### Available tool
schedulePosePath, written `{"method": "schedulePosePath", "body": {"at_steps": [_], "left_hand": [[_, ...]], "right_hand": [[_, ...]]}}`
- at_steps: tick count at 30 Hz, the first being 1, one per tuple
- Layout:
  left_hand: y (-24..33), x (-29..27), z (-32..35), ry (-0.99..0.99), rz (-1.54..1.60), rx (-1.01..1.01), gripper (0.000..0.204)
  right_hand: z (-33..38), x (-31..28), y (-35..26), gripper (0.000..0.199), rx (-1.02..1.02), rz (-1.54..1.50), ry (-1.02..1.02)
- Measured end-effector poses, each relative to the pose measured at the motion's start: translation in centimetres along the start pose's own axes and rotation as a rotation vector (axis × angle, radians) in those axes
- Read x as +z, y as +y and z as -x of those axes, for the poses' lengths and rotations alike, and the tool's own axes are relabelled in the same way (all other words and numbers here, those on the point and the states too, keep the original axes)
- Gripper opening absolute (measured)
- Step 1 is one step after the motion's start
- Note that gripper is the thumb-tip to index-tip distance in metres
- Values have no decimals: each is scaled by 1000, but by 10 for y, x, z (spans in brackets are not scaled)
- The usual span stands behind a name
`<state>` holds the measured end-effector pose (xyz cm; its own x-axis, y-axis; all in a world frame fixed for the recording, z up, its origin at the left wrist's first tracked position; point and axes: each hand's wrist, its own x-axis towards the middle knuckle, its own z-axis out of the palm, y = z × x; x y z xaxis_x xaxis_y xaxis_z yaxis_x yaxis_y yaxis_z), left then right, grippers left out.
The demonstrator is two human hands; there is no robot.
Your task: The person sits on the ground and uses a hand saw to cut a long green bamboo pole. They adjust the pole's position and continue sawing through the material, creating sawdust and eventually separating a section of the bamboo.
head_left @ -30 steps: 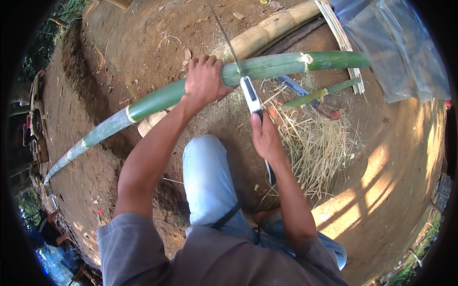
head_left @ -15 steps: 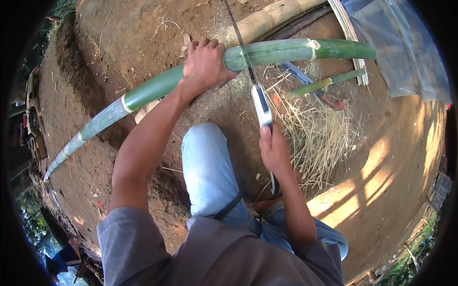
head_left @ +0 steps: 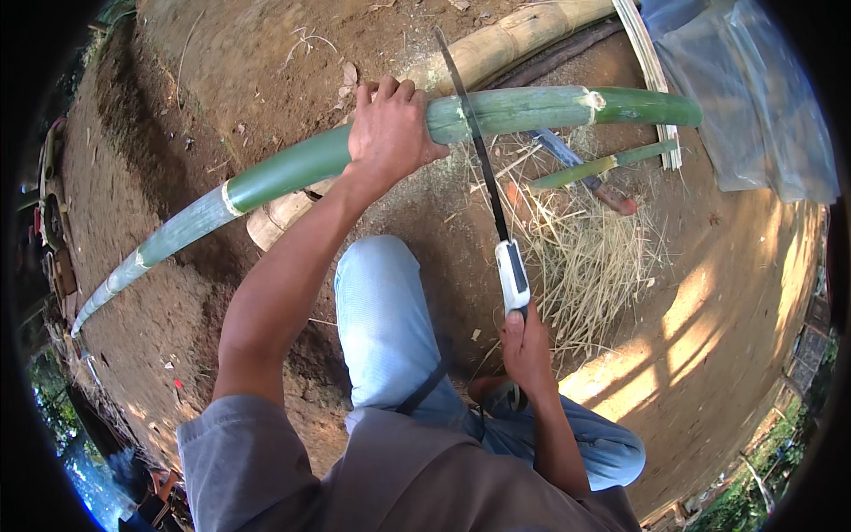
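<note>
A long green bamboo pole (head_left: 288, 170) runs from the far left edge to the upper right. My left hand (head_left: 390, 131) is wrapped over it from above, just left of a pale cut line. In my right hand (head_left: 526, 348) is the white and black handle of a hand saw (head_left: 493, 191). The saw's dark blade crosses the pole at that cut, close by my left thumb, with its tip beyond the pole's far side. How deep the blade sits in the bamboo I cannot tell.
Under the green pole lies a thick tan bamboo log (head_left: 496, 49). A machete (head_left: 585, 168) and a short green bamboo piece (head_left: 567, 174) rest by a heap of pale shavings (head_left: 589, 266). Split strips (head_left: 645, 58) and clear plastic sheeting (head_left: 749, 106) are at upper right.
My right hand has drawn the saw back toward my body, so more blade shows on the near side of the pole. My left hand keeps its grip on the bamboo.
</note>
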<state>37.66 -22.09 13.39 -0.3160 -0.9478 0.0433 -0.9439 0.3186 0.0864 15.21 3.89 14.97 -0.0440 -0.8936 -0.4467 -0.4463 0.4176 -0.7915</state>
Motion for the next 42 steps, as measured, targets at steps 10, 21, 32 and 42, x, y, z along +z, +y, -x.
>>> {"method": "schedulePosePath", "body": {"at_steps": [10,21,32,42], "left_hand": [[4,-3,7,10,-43,6,68],[9,0,11,58,-11,-1,68],[8,7,11,139,19,-5,63],[6,12,18,150,-2,7,62]], "right_hand": [[13,-4,-1,41,-37,25,20],[15,-6,7,45,-40,38,20],[15,-7,14,45,-12,48,18],[-2,-1,3,43,9,65,8]]}}
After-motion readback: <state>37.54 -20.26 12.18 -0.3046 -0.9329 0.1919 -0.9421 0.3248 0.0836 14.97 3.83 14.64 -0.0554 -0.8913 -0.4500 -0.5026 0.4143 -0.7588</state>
